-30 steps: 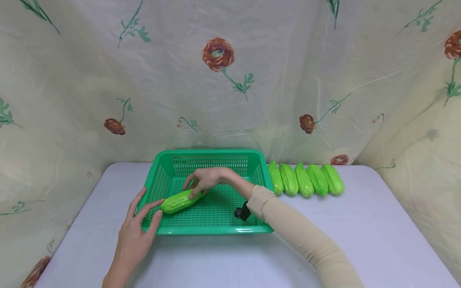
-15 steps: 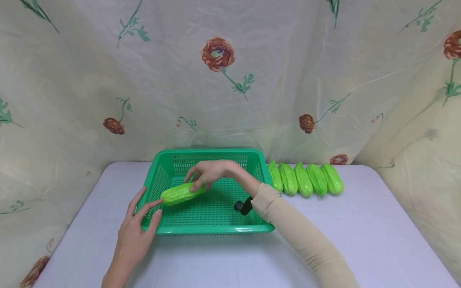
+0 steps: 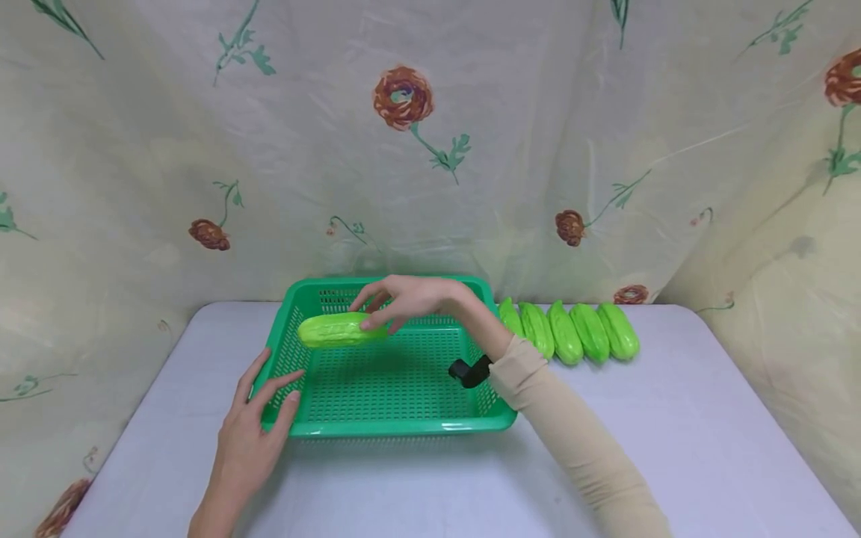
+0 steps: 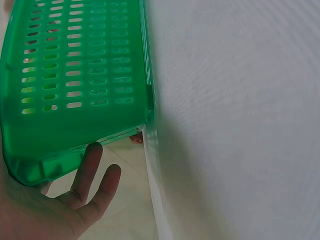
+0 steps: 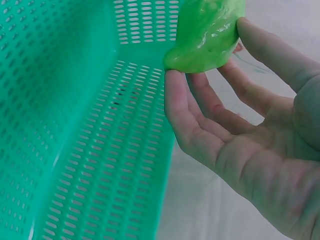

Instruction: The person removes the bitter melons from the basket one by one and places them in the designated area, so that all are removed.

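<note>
My right hand (image 3: pixel 413 297) pinches one end of a bright green bitter melon (image 3: pixel 329 330), which lies almost level, raised inside the green plastic basket (image 3: pixel 403 428). Thumb and fingertips press the end of the bitter melon (image 5: pixel 207 40) from both sides in the right wrist view. At the basket's left rim, my left hand (image 3: pixel 249 441) rests with its fingers spread. Its index finger and thumb reach over the rim, apart from the melon. Two of its fingers (image 4: pixel 89 167) extend outside the basket wall (image 4: pixel 75 120) in the left wrist view.
Several more bitter melons (image 3: pixel 566 334) lie side by side right of the basket. A black wrist camera (image 3: pixel 471 372) sticks out below the right sleeve (image 3: pixel 572 433). White cloth covers the table (image 3: pixel 639 448), and a flowered curtain (image 3: pixel 504 149) stands behind.
My right hand has lifted the bitter melon off the basket floor, up and away from me, and turned it nearly level. The left hand stays at the rim; its index finger no longer meets the melon.
</note>
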The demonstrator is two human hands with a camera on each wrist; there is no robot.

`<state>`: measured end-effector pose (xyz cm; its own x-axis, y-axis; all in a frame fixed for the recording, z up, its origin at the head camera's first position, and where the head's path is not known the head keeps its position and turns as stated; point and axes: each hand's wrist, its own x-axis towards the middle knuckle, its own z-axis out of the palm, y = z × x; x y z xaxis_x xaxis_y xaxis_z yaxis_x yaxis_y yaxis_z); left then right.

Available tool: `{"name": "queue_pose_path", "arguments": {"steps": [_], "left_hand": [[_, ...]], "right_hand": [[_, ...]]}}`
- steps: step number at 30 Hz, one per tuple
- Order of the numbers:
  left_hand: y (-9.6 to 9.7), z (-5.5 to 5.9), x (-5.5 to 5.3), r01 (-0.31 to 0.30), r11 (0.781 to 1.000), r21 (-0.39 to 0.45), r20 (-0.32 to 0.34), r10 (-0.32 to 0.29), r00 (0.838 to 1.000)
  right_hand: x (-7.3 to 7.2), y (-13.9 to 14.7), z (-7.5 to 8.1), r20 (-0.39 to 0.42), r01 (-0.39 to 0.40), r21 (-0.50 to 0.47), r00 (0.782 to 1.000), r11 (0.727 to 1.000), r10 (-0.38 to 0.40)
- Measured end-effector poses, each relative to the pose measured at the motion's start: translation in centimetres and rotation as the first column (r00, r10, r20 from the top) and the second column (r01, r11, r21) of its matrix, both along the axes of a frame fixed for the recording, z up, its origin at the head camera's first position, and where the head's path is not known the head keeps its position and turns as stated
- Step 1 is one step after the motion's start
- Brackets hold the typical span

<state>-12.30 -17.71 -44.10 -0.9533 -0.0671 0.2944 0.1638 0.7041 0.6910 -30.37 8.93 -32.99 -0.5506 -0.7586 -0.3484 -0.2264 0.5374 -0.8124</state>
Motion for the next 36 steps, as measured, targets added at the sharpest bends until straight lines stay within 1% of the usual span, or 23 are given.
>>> {"name": "queue_pose_path", "arguments": {"steps": [5, 9, 11, 14, 21, 26, 33, 36], "left_hand": [[0.0, 0.0, 0.0, 0.003, 1.0, 0.002, -0.001, -0.003, 1.0], [-0.1, 0.0, -0.1, 0.001, 1.0, 0.001, -0.002, -0.001, 1.0], [-0.1, 0.0, -0.1, -0.001, 1.0, 0.0, -0.002, 0.001, 1.0], [-0.2, 0.0, -0.1, -0.002, 1.0, -0.001, 0.001, 0.002, 1.0], [-0.3, 0.0, -0.1, -0.007, 1.0, 0.005, 0.0, 0.007, 1.0], [-0.3, 0.0, -0.1, -0.006, 1.0, 0.008, 0.003, 0.006, 1.0], [-0.4, 0.2, -0.1, -0.001, 1.0, 0.002, 0.024, 0.001, 1.0], [-0.4, 0.2, -0.1, 0.004, 1.0, 0.003, 0.016, -0.004, 1.0]], "right_hand": [[0.4, 1.5, 0.8, 0.025, 0.038, -0.041, 0.999, 0.998, -0.037], [0.4, 3.2, 1.1, 0.07, 0.09, -0.086, 0.994, 0.992, -0.084], [0.4, 4.1, 1.2, 0.081, 0.12, -0.105, 0.99, 0.987, -0.112], [0.3, 5.6, 1.3, 0.079, 0.161, -0.123, 0.985, 0.979, -0.153], [0.4, 9.4, 1.5, 0.054, 0.223, -0.131, 0.975, 0.966, -0.218], [0.8, 12.3, 1.3, 0.05, 0.289, -0.132, 0.957, 0.948, -0.285], [1.3, 16.0, 0.5, 0.054, 0.364, -0.151, 0.931, 0.919, -0.36], [1.5, 17.4, 0.3, 0.052, 0.395, -0.151, 0.918, 0.906, -0.392]]}}
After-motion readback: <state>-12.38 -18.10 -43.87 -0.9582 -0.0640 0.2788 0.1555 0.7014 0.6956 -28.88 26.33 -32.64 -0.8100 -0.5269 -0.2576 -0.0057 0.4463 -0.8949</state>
